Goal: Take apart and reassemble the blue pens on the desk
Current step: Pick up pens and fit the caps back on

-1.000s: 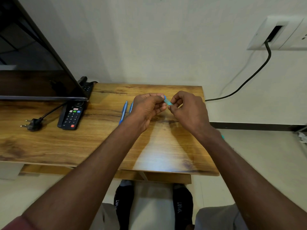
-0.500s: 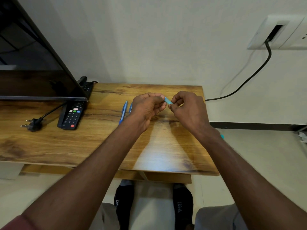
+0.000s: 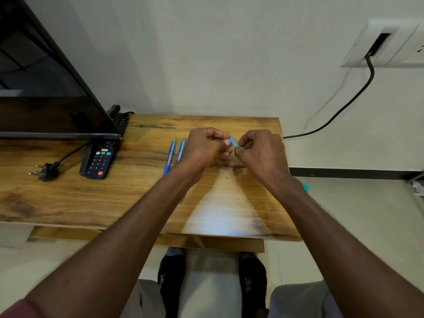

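The slim blue plastic pen piece (image 3: 233, 142) is sitting between your two hands, raised a little above the far part of the desk, with only a short length of it showing in the gap between your fingertips. You are pinching it from both ends: your left hand (image 3: 206, 146) is curling its fingers and thumb round the left end, and your right hand (image 3: 260, 151) is closing thumb and forefinger on the right end, so neither hand is any nearer than the other. Its long axis is running roughly left to right, tilting slightly down toward your right hand, so any pull or twist apart looks set to go along that line, the hands moving sideways away from each other. Whether the piece is one part or two still joined, you cannot tell from here, as your fingers are hiding most of it. Just left of your left hand, two whole blue ballpoint pens (image 3: 170, 156) are lying side by side on the wooden desk (image 3: 218, 214), pointing away from you. Further left, a black remote control (image 3: 98, 159) and a black mains plug (image 3: 44, 171) are resting beneath the edge of a dark flat screen (image 3: 41, 92). Beyond, a black cable (image 3: 339, 110) is dropping down the pale wall from a white wall socket (image 3: 385, 42).
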`<state>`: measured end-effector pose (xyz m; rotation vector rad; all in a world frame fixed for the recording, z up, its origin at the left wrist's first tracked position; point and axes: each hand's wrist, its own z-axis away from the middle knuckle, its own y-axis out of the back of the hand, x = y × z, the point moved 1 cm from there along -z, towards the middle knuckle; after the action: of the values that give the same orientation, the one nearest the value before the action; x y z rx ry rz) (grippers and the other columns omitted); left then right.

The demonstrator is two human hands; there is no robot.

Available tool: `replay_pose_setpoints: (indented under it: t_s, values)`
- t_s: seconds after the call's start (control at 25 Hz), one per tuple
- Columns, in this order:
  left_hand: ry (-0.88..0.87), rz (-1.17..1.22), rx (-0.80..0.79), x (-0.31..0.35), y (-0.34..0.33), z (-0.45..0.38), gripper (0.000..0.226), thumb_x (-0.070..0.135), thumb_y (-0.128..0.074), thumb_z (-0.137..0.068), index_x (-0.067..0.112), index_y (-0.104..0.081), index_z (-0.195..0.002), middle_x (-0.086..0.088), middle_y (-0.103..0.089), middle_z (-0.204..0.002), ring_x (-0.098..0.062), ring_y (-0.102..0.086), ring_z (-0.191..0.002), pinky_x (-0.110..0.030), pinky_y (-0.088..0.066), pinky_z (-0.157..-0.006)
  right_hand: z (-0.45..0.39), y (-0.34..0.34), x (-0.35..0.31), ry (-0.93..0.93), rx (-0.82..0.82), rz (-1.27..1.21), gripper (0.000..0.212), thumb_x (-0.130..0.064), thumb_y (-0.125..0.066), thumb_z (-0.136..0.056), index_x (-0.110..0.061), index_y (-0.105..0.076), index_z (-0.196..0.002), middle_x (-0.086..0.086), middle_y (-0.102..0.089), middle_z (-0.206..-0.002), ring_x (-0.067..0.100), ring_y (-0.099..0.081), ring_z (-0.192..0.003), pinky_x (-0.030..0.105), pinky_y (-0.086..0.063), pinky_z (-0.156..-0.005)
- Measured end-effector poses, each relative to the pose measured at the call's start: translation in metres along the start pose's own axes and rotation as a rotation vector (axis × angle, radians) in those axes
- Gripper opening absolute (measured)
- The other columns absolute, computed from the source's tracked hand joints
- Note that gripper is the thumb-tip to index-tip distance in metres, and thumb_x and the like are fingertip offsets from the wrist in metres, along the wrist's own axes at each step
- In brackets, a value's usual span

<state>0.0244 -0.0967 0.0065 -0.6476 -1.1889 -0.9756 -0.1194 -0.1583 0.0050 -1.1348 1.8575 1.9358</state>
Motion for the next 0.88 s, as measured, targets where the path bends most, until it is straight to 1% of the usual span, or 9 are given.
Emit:
replay_pose_setpoints:
  t_s: [0.12, 0.2, 0.32, 0.4, 0.48, 0.56, 0.68, 0.76, 0.88]
  values:
    - [-0.116, -0.362, 0.045, -0.002, 0.002, -0.002, 0.02, 0.003, -0.076, -0.093, 0.009, -0.074, -0.112, -0.006, -0.076, -0.089, -0.019, -0.077, -0.083, -0.039, -0.066, -0.08, -0.001, -0.003, 0.001, -0.06, -0.077, 0.074, 0.009, -0.026, -0.08, -0.084, -0.021, -0.079, -0.091, 0.0, -0.075, -0.083, 0.022, -0.071, -0.081, 0.041, -0.062, -0.074]
    - [-0.182, -0.568, 0.119, 0.0, 0.01, -0.004, 0.023, 0.01, -0.08, -0.09, 0.014, -0.074, -0.112, 0.0, -0.076, -0.085, -0.016, -0.075, -0.083, -0.033, -0.061, -0.077, -0.001, -0.005, 0.002, -0.096, -0.107, 0.176, 0.009, -0.029, -0.079, -0.084, -0.023, -0.078, -0.091, 0.001, -0.075, -0.088, 0.025, -0.071, -0.085, 0.043, -0.062, -0.075]
    - [-0.237, -0.971, 0.185, 0.005, 0.033, -0.006, 0.02, 0.021, -0.082, -0.088, 0.015, -0.074, -0.105, -0.003, -0.074, -0.095, -0.023, -0.07, -0.09, -0.033, -0.054, -0.074, -0.002, -0.008, 0.008, -0.15, -0.113, 0.294, 0.008, -0.026, -0.077, -0.088, -0.02, -0.077, -0.092, 0.003, -0.074, -0.094, 0.029, -0.07, -0.089, 0.044, -0.061, -0.076]
    - [-0.211, -1.154, 0.188, 0.004, 0.046, -0.005, 0.02, 0.028, -0.083, -0.089, 0.012, -0.073, -0.097, -0.008, -0.072, -0.095, -0.029, -0.069, -0.089, -0.038, -0.058, -0.075, -0.002, -0.012, 0.009, -0.157, -0.137, 0.332, 0.01, -0.025, -0.077, -0.089, -0.017, -0.075, -0.094, 0.005, -0.073, -0.095, 0.029, -0.069, -0.088, 0.045, -0.062, -0.076]
    - [-0.179, -1.202, 0.157, 0.0, 0.052, -0.003, 0.024, 0.031, -0.084, -0.089, 0.011, -0.071, -0.089, -0.008, -0.07, -0.087, -0.029, -0.068, -0.079, -0.042, -0.062, -0.073, -0.002, -0.014, 0.008, -0.154, -0.175, 0.344, 0.012, -0.025, -0.077, -0.089, -0.016, -0.071, -0.094, 0.006, -0.071, -0.096, 0.028, -0.067, -0.088, 0.045, -0.061, -0.076]
    - [-0.167, -1.218, 0.136, -0.004, 0.055, 0.0, 0.026, 0.031, -0.084, -0.088, 0.011, -0.068, -0.085, -0.009, -0.069, -0.083, -0.029, -0.067, -0.074, -0.041, -0.061, -0.068, -0.002, -0.016, 0.004, -0.131, -0.181, 0.365, 0.014, -0.026, -0.076, -0.089, -0.016, -0.07, -0.096, 0.006, -0.067, -0.102, 0.028, -0.065, -0.093, 0.041, -0.058, -0.075]
    - [-0.15, -1.261, 0.121, -0.007, 0.057, 0.004, 0.03, 0.032, -0.084, -0.088, 0.012, -0.062, -0.08, -0.008, -0.066, -0.084, -0.027, -0.064, -0.077, -0.036, -0.048, -0.06, 0.0, -0.023, -0.011, -0.001, -0.179, 0.389, 0.019, -0.027, -0.073, -0.092, -0.016, -0.071, -0.107, 0.006, -0.06, -0.117, 0.029, -0.061, -0.106, 0.037, -0.048, -0.074]
    - [-0.134, -1.311, 0.119, -0.007, 0.056, 0.007, 0.038, 0.035, -0.084, -0.087, 0.017, -0.053, -0.075, -0.005, -0.062, -0.083, -0.025, -0.063, -0.081, -0.034, -0.042, -0.06, 0.003, -0.029, -0.026, 0.087, -0.172, 0.36, 0.018, -0.027, -0.07, -0.094, -0.016, -0.074, -0.108, 0.005, -0.063, -0.116, 0.028, -0.063, -0.106, 0.037, -0.05, -0.075]
    - [-0.104, -1.341, 0.127, -0.008, 0.053, 0.01, 0.047, 0.039, -0.084, -0.087, 0.019, -0.043, -0.074, -0.006, -0.062, -0.089, -0.025, -0.063, -0.085, -0.035, -0.044, -0.064, 0.005, -0.038, -0.042, 0.118, -0.177, 0.323, 0.022, -0.022, -0.067, -0.095, -0.018, -0.077, -0.115, 0.003, -0.072, -0.112, 0.028, -0.068, -0.103, 0.036, -0.055, -0.078]
